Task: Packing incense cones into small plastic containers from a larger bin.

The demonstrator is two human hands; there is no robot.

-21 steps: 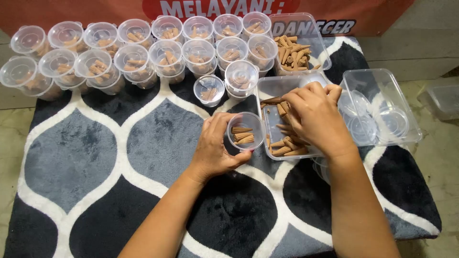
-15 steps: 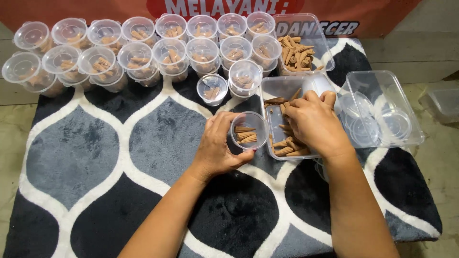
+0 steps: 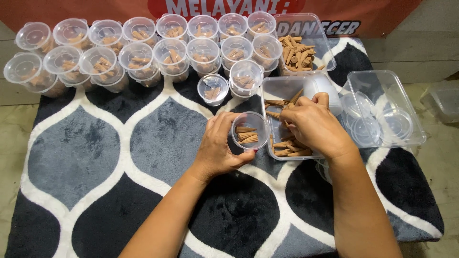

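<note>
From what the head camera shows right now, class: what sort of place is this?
Probably a home floor used for packing by hand: a patterned rug on tiles, rows of lidded cups, and both hands, left hand and right hand, at trays of brown cones.

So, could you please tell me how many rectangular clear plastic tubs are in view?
4: rearmost tub with brown cones, middle tub under the right hand, right tub with round lids, cut-off tub on the floor. Others may be hidden.

Rug (image 3: 95, 157) left lies open — 2 rows of lidded cups (image 3: 138, 52) wall the far edge.
</note>
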